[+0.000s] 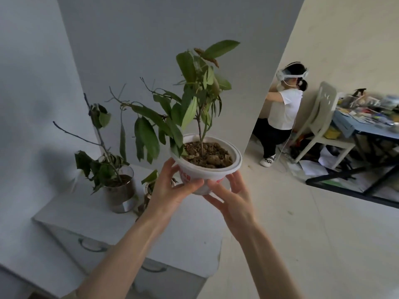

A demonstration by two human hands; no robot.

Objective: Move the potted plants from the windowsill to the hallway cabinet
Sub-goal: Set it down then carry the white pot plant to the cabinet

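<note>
Above the cabinet (121,225), both hands (170,190) clasped around white pot (200,171), red print unreadable.

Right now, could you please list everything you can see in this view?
white bowl plant: one, green leaves, held in the air over the cabinet
glass pot plant: one, wilted dark leaves, on the cabinet top
small plant: one, mostly hidden behind the left hand
cabinet: one, white, lower left
chair: one, cream, right
table: one, blue, cluttered, far right
person: one, white top, crouching by the wall
left hand: gripping the bowl
right hand: supporting the bowl
</note>
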